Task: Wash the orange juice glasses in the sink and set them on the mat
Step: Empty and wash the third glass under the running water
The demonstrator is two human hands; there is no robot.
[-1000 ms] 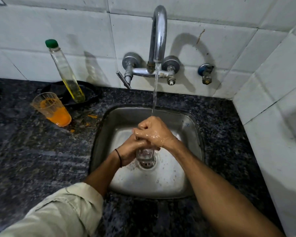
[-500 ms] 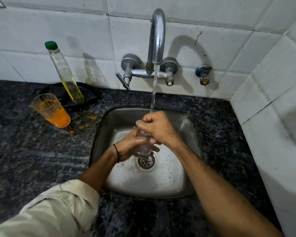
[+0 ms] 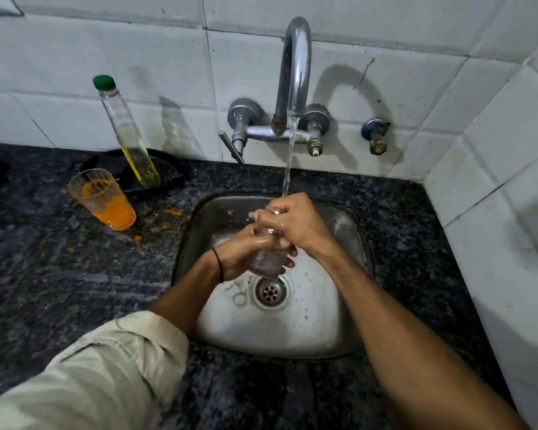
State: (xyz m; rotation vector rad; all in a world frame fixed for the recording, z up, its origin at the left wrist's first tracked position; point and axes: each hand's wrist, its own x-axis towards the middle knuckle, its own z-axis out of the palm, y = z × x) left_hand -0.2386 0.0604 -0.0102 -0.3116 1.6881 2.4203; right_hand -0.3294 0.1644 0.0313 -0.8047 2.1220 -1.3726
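Observation:
Over the steel sink I hold a clear glass upright under the running water. My left hand grips its lower body from the left. My right hand is curled over its rim, where the stream from the tap lands. Most of the glass is hidden by my fingers. A second glass with orange juice in its bottom stands on the dark counter, left of the sink.
A tall bottle with a green cap and yellow liquid stands on a black mat against the tiled wall. Orange spills dot the granite counter. A white tiled wall closes in on the right.
Both hands have lifted the glass a little toward the tap, away from the drain. Water keeps running.

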